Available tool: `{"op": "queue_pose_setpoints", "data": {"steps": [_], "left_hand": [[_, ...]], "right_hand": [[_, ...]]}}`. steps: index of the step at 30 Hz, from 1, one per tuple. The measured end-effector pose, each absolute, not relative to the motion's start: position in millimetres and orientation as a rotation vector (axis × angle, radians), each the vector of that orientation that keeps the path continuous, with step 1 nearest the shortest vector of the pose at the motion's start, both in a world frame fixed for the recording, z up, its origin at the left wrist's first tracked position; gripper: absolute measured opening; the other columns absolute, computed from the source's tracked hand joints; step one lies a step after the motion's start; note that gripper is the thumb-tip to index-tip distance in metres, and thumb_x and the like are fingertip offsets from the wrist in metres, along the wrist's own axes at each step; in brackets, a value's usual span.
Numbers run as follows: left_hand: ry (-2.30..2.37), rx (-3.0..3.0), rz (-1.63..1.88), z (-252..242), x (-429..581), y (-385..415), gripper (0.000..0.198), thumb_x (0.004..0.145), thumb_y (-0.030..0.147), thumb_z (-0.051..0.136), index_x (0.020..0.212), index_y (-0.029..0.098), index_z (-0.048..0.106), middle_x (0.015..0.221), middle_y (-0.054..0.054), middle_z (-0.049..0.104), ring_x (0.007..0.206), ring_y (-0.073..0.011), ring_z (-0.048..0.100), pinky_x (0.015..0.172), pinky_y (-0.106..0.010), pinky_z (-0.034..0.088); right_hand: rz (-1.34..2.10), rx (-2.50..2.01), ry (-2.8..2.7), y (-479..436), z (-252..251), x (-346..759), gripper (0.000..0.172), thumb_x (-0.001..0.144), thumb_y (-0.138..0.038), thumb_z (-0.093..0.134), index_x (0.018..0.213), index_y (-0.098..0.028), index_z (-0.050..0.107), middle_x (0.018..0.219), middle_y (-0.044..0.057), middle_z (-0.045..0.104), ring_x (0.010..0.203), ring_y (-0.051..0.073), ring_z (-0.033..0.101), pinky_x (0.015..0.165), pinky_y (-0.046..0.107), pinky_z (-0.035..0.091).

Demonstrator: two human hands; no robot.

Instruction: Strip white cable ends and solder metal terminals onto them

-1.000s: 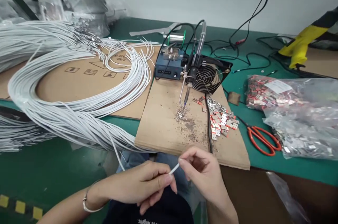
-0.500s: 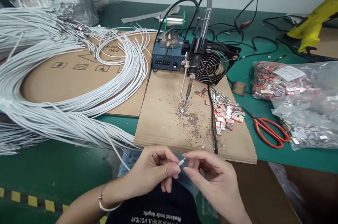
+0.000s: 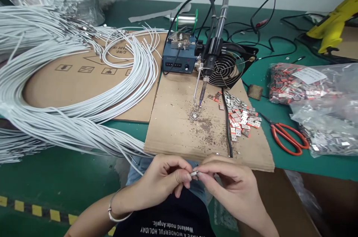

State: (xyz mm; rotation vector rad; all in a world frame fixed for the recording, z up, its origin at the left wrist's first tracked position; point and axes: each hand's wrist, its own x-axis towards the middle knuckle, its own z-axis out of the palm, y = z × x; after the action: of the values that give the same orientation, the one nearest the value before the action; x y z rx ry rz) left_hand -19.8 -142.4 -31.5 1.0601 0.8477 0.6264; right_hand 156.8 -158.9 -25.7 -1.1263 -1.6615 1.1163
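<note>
Between thumb and fingers, my left hand (image 3: 167,177) pinches a white cable (image 3: 194,173) close to its stripped end. The thumb and forefinger of my right hand (image 3: 226,181) close on the tip of that cable, hiding most of its thin wires. Both hands are held in front of my body, just below the cardboard sheet (image 3: 179,136). On that sheet, a soldering iron (image 3: 208,62) points tip-down in its stand above scattered solder bits (image 3: 194,114). Silver and orange USB connectors (image 3: 242,121) lie heaped to the right of it.
A large bundle of white cables (image 3: 112,106) covers the left side. Behind the cardboard are a blue soldering station (image 3: 177,60), a solder spool (image 3: 186,21) and a fan (image 3: 225,67). To the right lie orange-handled scissors (image 3: 289,138) and bags of connectors (image 3: 302,80).
My right thumb and forefinger have come together on the cable's end, covering the coloured wires that showed before. The left hand keeps its pinch. The view has shifted slightly.
</note>
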Motion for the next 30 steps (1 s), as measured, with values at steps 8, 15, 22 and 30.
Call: {"op": "queue_pose_setpoints", "data": {"steps": [8,15,22,30], "left_hand": [[0.873,1.694,0.71,-32,-30,-141,0.015,0.088,0.019,0.052,0.082,0.016,0.065,0.067,-0.002,0.061,0.061,-0.0119,0.053,0.06,-0.021,0.039],[0.816,1.66,0.756,-24,-25,-137,0.02,0.087,0.02,0.053,0.069,0.015,0.062,0.062,-0.001,0.058,0.055,-0.0103,0.05,0.055,-0.02,0.039],[0.927,1.49,0.72,-24,-24,-136,0.015,0.084,0.025,0.059,0.073,0.015,0.061,0.061,0.001,0.055,0.049,-0.009,0.049,0.049,-0.02,0.039],[0.996,1.745,0.786,-22,-19,-141,0.013,0.084,0.019,0.058,0.072,0.016,0.061,0.059,0.001,0.056,0.054,-0.0091,0.05,0.052,-0.019,0.038]], "right_hand": [[1.077,-1.099,-1.71,-160,-21,160,0.02,0.079,-0.009,0.061,0.087,-0.021,0.075,0.065,0.004,0.067,0.056,0.015,0.058,0.049,0.026,0.043],[1.708,-0.921,-1.089,-154,-45,142,0.031,0.075,-0.047,0.066,0.067,-0.017,0.073,0.046,-0.002,0.054,0.025,0.002,0.033,0.024,0.015,0.023],[1.674,-1.045,-1.09,-152,-34,152,0.013,0.075,-0.028,0.07,0.08,-0.016,0.073,0.053,0.0,0.061,0.036,0.006,0.047,0.033,0.016,0.037],[1.116,-1.192,-1.67,-153,-17,159,0.014,0.078,-0.013,0.064,0.065,-0.018,0.063,0.053,-0.003,0.052,0.05,0.01,0.046,0.046,0.023,0.035]]}}
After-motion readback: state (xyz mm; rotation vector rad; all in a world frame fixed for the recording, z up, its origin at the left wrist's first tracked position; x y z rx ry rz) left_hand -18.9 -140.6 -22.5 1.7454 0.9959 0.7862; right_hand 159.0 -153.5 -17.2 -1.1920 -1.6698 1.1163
